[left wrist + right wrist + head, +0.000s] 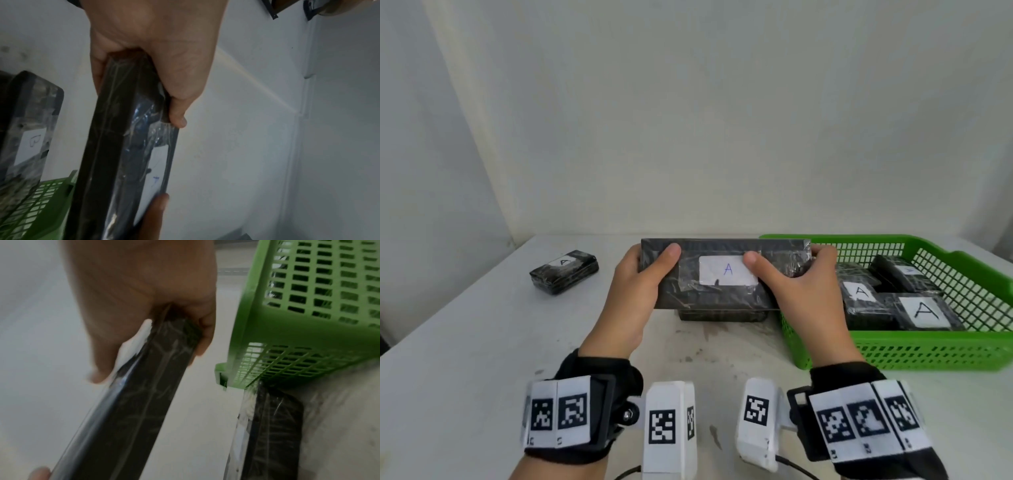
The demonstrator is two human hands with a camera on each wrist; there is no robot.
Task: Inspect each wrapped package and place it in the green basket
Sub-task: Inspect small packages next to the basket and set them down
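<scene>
A flat black wrapped package (pixel 722 277) with a white label marked A is held above the table, tilted toward me. My left hand (pixel 640 284) grips its left end, thumb on top; my right hand (pixel 801 284) grips its right end, thumb by the label. The wrist views show the same package (pixel 123 146) (pixel 139 402) edge-on between thumb and fingers. Another wrapped package (pixel 722 315) lies on the table right under it, beside the green basket (pixel 928 353). A small labelled package (pixel 565 272) lies at the left. Several labelled packages (pixel 924 311) lie in the basket.
The white table (pixel 465 359) runs to a pale wall behind. The green basket's near left corner (pixel 267 340) stands close to my right hand. Stains mark the tabletop near the middle.
</scene>
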